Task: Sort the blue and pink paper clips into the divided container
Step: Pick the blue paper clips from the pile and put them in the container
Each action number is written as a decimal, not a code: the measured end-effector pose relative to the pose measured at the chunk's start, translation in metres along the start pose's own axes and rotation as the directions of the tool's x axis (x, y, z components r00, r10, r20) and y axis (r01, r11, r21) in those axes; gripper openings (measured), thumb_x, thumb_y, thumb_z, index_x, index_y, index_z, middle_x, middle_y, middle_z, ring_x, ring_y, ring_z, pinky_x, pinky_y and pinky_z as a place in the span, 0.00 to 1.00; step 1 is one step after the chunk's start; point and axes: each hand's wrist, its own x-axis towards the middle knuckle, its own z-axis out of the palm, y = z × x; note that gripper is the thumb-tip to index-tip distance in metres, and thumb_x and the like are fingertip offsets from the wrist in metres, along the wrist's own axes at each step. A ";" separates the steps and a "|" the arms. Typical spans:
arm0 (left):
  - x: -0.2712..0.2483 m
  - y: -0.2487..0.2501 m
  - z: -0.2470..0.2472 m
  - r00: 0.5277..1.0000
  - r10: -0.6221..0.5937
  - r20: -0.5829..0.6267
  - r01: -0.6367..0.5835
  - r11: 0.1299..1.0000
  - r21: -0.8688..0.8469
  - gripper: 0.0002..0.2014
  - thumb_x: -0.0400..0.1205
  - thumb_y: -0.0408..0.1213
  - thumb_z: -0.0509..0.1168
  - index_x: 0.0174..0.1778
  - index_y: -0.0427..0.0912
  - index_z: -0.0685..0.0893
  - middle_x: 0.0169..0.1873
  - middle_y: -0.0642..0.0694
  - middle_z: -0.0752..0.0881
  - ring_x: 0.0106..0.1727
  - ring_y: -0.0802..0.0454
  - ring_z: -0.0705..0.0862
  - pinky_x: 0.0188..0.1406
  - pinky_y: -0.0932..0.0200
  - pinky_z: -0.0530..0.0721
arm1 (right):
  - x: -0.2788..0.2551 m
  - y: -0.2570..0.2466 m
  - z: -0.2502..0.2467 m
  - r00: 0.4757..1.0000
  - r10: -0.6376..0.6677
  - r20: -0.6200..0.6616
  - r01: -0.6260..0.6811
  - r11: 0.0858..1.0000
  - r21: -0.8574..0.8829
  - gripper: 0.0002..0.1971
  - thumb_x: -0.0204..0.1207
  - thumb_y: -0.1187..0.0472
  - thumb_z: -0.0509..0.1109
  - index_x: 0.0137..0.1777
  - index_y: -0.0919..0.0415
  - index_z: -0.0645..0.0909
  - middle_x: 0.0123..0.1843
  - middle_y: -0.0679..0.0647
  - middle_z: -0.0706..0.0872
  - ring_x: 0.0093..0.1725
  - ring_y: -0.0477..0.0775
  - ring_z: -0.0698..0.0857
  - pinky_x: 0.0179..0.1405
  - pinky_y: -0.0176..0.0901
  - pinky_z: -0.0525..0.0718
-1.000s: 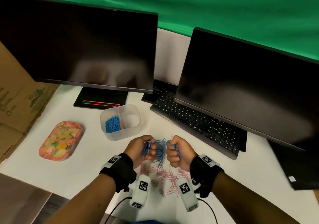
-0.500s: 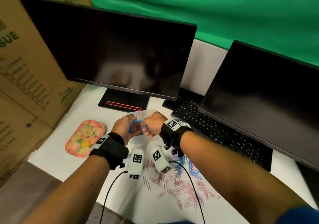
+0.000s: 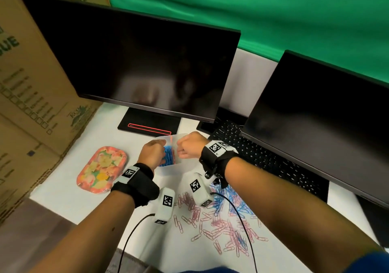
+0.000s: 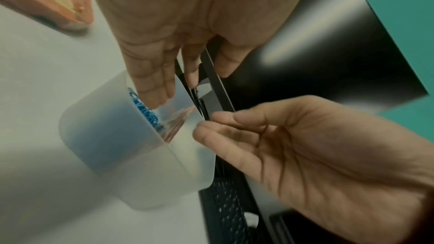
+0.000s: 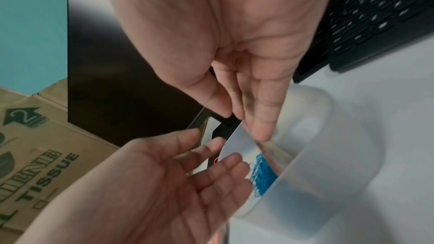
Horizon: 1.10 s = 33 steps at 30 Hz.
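Observation:
The translucent divided container (image 3: pixel 179 137) stands in front of the left monitor's foot. Blue paper clips (image 3: pixel 168 157) fill its left compartment, seen also in the left wrist view (image 4: pixel 146 111) and the right wrist view (image 5: pixel 263 173). My left hand (image 3: pixel 152 152) and right hand (image 3: pixel 189 146) hover over the container with straight, relaxed fingers and hold nothing. The left fingers (image 4: pixel 162 88) point down into the blue compartment. The right fingers (image 5: pixel 263 123) reach the container's rim near the divider. A mixed pile of pink and blue clips (image 3: pixel 221 220) lies on the white table nearer to me.
Two dark monitors (image 3: pixel 136 66) (image 3: pixel 328 125) stand behind, with a black keyboard (image 3: pixel 263 159) under the right one. A floral tray (image 3: pixel 101 167) lies left of the container. Cardboard boxes (image 3: pixel 31 83) wall the left side. Wrist-camera cables (image 3: pixel 242 220) trail across the pile.
Both hands carried handfuls of blue clips from the pile up to the container and opened; the clips now lie in the left compartment. The head camera turned left.

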 end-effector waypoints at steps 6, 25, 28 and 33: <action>-0.025 -0.033 0.033 0.910 0.272 0.313 -0.380 0.850 0.364 0.09 0.79 0.29 0.67 0.36 0.48 0.85 0.33 0.52 0.87 0.33 0.60 0.83 0.37 0.68 0.80 | -0.039 0.076 -0.059 0.983 -0.087 -0.163 0.043 0.965 -0.257 0.10 0.78 0.71 0.62 0.43 0.62 0.85 0.34 0.57 0.85 0.29 0.53 0.83 0.24 0.38 0.82; -0.034 -0.114 0.069 0.771 0.116 0.626 -0.635 0.082 0.768 0.07 0.76 0.37 0.63 0.45 0.51 0.85 0.50 0.52 0.78 0.51 0.47 0.83 0.45 0.58 0.79 | -0.096 0.241 -0.083 0.942 -0.334 0.034 0.196 0.466 -0.863 0.15 0.78 0.56 0.61 0.61 0.51 0.84 0.59 0.53 0.77 0.62 0.57 0.76 0.65 0.48 0.76; -0.035 -0.113 0.072 0.782 0.127 0.610 -0.621 0.081 0.780 0.07 0.75 0.37 0.63 0.44 0.52 0.84 0.51 0.51 0.79 0.53 0.48 0.83 0.49 0.56 0.81 | -0.097 0.240 -0.087 0.939 -0.344 0.000 0.175 0.478 -0.861 0.14 0.77 0.58 0.59 0.51 0.56 0.86 0.54 0.54 0.80 0.56 0.59 0.80 0.58 0.51 0.80; -0.045 -0.117 0.098 0.755 0.148 0.638 -0.652 0.068 0.755 0.08 0.78 0.40 0.63 0.51 0.51 0.83 0.54 0.49 0.80 0.56 0.46 0.83 0.52 0.54 0.81 | -0.091 0.217 -0.079 0.929 -0.369 -0.044 0.156 0.495 -0.855 0.13 0.79 0.60 0.60 0.59 0.53 0.82 0.59 0.54 0.81 0.60 0.59 0.80 0.60 0.47 0.79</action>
